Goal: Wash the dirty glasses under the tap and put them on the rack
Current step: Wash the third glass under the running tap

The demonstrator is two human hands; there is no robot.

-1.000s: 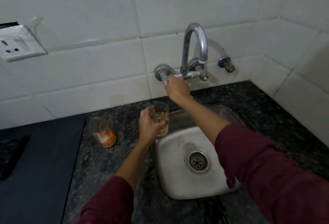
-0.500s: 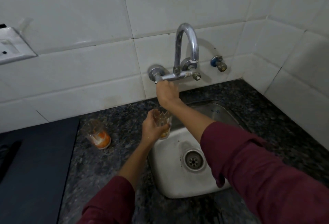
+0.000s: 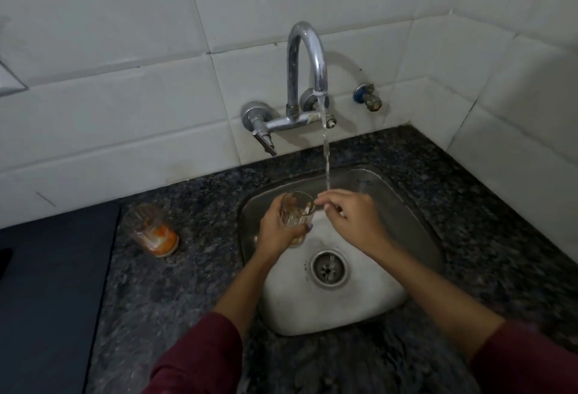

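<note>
My left hand (image 3: 275,232) grips a small clear glass (image 3: 295,210) with brownish residue, held upright over the back left of the steel sink (image 3: 344,309). My right hand (image 3: 350,215) is at the glass's right side, its fingertips pinching the rim. Water (image 3: 327,159) runs from the curved chrome tap (image 3: 308,59) and falls just behind my right hand, beside the glass. A second dirty glass (image 3: 153,231) with orange residue stands on the granite counter (image 3: 175,293) left of the sink.
The tap's lever (image 3: 266,143) points down and forward at the wall. A small valve (image 3: 369,98) sticks out of the white tiles to the right. A dark flat surface (image 3: 47,300) covers the counter at far left. The wall corner closes in on the right.
My right hand left the tap lever and came down to the glass's rim. Water now flows from the spout. My left hand carried the glass further over the sink.
</note>
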